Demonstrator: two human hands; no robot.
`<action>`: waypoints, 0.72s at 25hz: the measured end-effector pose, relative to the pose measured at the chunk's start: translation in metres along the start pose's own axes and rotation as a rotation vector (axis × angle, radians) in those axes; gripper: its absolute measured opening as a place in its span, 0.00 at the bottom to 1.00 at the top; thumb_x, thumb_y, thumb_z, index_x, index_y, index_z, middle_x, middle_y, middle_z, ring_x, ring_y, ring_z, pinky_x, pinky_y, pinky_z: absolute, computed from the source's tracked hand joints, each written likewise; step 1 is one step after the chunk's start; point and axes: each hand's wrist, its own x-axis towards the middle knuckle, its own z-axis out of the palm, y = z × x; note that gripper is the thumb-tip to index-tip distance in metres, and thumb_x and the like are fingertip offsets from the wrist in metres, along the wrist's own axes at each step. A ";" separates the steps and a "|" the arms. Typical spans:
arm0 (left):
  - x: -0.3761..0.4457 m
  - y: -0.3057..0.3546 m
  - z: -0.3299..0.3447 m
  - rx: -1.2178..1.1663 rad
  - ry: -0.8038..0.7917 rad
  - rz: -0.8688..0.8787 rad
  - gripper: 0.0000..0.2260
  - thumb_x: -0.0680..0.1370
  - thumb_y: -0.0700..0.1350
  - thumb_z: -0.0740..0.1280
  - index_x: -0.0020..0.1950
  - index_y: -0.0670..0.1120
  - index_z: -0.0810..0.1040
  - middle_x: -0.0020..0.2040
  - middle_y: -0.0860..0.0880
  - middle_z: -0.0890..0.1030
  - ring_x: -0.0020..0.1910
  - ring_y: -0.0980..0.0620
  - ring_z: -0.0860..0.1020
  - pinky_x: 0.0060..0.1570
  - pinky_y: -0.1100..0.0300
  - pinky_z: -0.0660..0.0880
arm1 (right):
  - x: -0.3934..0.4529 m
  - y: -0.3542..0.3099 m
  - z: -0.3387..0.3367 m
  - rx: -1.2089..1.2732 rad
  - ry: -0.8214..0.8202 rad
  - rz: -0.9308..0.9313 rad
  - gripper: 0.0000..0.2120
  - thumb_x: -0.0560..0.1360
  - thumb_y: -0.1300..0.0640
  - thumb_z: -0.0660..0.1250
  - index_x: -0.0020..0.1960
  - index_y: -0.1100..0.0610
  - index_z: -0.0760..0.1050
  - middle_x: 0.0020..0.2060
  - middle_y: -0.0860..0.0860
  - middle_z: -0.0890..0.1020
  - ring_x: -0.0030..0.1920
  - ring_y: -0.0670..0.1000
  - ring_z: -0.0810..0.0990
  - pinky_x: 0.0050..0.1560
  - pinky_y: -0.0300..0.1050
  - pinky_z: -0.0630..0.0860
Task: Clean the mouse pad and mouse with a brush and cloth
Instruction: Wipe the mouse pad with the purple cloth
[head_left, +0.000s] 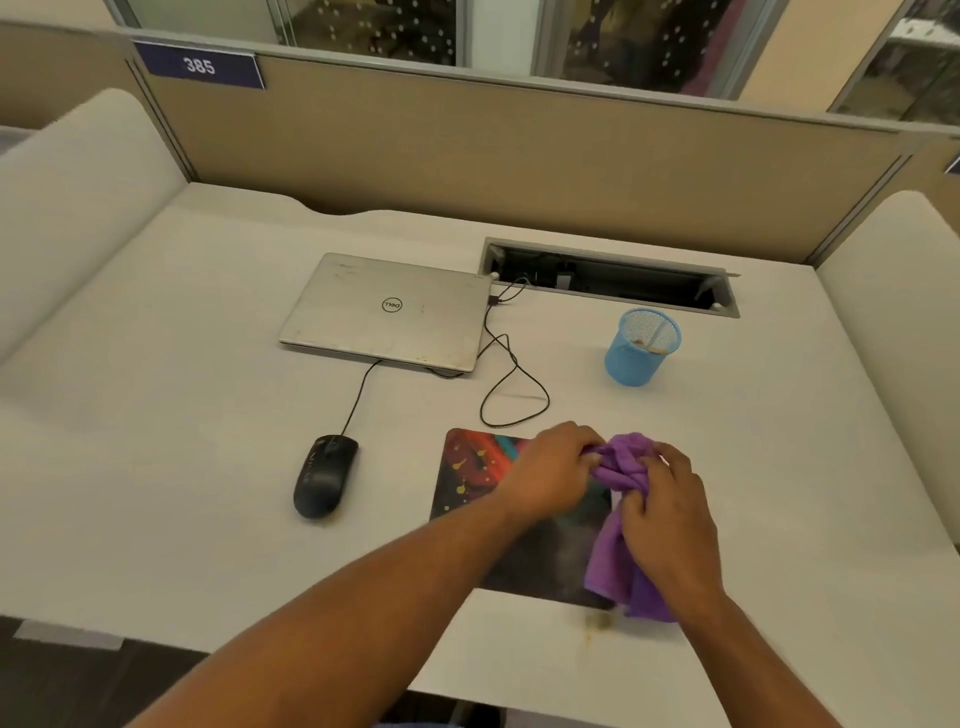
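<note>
Gripping the purple cloth (621, 462) over the mouse pad (467, 467), both hands (550, 475) (662, 512) are bunching it; wiping the pad likely comes next.

At a white desk (156, 415), a person's left hand (550, 475) and right hand (667, 512) both grip a bunched purple cloth (623, 460) over a colourful mouse pad (467, 467). A black wired mouse (324, 475) sits left of the pad, apart from it; a closed silver laptop (384, 312) and blue mesh cup (642, 345) lie beyond.
</note>
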 end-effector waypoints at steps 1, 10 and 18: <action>-0.007 -0.013 -0.015 -0.001 0.021 -0.025 0.09 0.81 0.46 0.63 0.58 0.51 0.80 0.53 0.53 0.80 0.50 0.55 0.77 0.54 0.56 0.75 | 0.001 -0.012 0.006 0.001 -0.013 -0.018 0.19 0.82 0.57 0.63 0.72 0.53 0.70 0.72 0.51 0.71 0.66 0.54 0.74 0.62 0.51 0.76; -0.063 -0.130 -0.093 0.358 -0.193 -0.246 0.40 0.76 0.51 0.73 0.81 0.54 0.52 0.82 0.50 0.47 0.80 0.48 0.44 0.76 0.44 0.44 | -0.004 -0.102 0.061 -0.164 -0.211 -0.186 0.23 0.83 0.53 0.60 0.75 0.41 0.59 0.66 0.49 0.73 0.55 0.50 0.79 0.44 0.38 0.76; -0.063 -0.149 -0.096 0.413 -0.360 -0.197 0.54 0.72 0.53 0.76 0.81 0.53 0.37 0.80 0.51 0.35 0.78 0.49 0.35 0.74 0.43 0.37 | 0.005 -0.125 0.088 -0.374 -0.280 -0.288 0.24 0.83 0.55 0.62 0.77 0.46 0.64 0.75 0.52 0.67 0.72 0.57 0.68 0.68 0.52 0.73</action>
